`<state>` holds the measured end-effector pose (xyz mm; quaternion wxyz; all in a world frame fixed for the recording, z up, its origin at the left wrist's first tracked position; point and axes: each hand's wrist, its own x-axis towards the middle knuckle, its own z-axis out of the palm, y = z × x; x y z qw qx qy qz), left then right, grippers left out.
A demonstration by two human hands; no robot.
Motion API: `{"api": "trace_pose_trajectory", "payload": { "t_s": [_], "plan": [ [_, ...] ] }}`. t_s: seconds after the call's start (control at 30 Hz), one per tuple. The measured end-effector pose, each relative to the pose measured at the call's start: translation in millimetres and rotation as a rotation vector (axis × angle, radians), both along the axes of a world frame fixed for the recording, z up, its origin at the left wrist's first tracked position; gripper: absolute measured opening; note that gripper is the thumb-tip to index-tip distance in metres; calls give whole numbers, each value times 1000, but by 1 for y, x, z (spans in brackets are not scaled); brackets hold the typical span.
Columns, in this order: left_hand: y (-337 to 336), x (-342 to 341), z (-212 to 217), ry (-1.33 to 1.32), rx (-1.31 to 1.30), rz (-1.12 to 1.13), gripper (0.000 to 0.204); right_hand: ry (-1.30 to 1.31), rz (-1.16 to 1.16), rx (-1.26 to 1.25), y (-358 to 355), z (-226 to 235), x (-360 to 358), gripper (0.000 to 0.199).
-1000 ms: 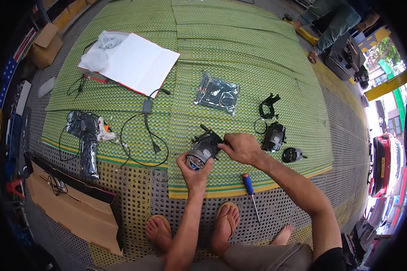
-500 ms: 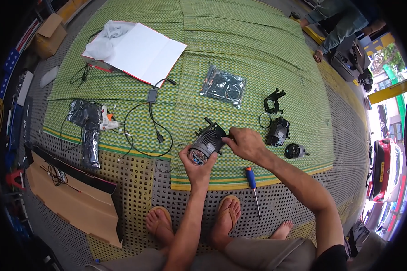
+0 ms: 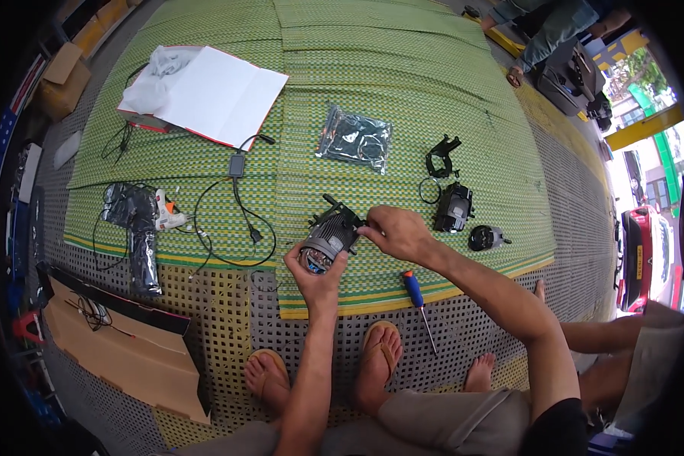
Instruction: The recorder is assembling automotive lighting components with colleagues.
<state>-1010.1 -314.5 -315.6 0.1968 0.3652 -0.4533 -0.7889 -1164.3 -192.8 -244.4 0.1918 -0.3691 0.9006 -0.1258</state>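
My left hand (image 3: pixel 317 285) is wrapped round the lens end of a black finned projector lamp (image 3: pixel 333 230), tilted with its glass toward me. Bracket arms stick out from its far end. My right hand (image 3: pixel 395 233) is closed in a pinch against the lamp's right side; what its fingertips grip is hidden. To the right on the mat lie a black bracket (image 3: pixel 439 157), a thin ring (image 3: pixel 429 191), a second black lamp body (image 3: pixel 454 208) and a round lens piece (image 3: pixel 485 238). A screwdriver (image 3: pixel 413 289) with a blue and orange handle lies nearer me.
Green woven mat (image 3: pixel 372 61) covers the floor. On it are a clear bag (image 3: pixel 355 140), a cable with a small box (image 3: pixel 236 165), a white-lined open carton (image 3: pixel 213 91) and a white glue gun (image 3: pixel 167 211). An opened cardboard box (image 3: pixel 121 338) lies left. Another person's leg (image 3: pixel 608 334) shows at right.
My view has shifted, so most things sit further left in it. Both hands stay on the lamp with little change. A person's bent leg has come into view at the lower right.
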Motion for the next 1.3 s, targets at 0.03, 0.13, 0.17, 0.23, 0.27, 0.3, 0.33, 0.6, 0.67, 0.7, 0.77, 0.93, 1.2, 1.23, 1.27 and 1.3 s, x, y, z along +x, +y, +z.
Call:
{"api": "trace_pose_trajectory", "payload": {
  "t_s": [0.03,0.13,0.17,0.23,0.27,0.3,0.33,0.6,0.67,0.7,0.77,0.93,1.2,1.23,1.27,1.3],
  "plan": [
    [0,1,-1,-15,-18,-8,76,15,60,-34,1,-1,0,25],
    [0,3,-6,-54,9,0,78,157,197,-82,4,-1,-2,24],
    [0,4,-7,-52,-10,-17,78,181,214,-15,3,-1,-2,27],
    [3,3,-10,-58,6,14,79,70,66,-144,1,0,6,25],
    [2,4,-11,-27,-2,10,79,-13,-17,-70,-1,-1,8,24],
    [2,3,-11,-18,-23,-5,79,-100,-102,4,-3,-2,9,24],
    [2,4,-12,-39,-24,-5,79,-87,-113,3,-6,-3,10,24],
    [1,3,-17,-136,-43,-20,80,176,312,-158,4,-17,8,21],
    [2,3,-21,-136,-26,-2,81,120,215,-248,11,-21,7,22],
    [3,2,-23,-131,-24,9,81,23,92,-327,12,-24,7,22],
    [3,3,-25,-147,-38,50,82,-2,-2,-199,9,-29,3,23],
    [3,2,-27,-105,-24,-29,86,-88,79,95,6,-10,-3,39],
    [9,5,-30,-28,15,8,78,32,261,406,-27,70,32,42],
    [8,5,-30,9,37,4,77,33,281,470,-32,69,27,42],
    [8,5,-30,-8,67,12,77,-49,283,479,-37,64,22,47],
    [8,5,-31,-15,54,24,77,-124,262,513,-33,59,20,49]
  ]
}}
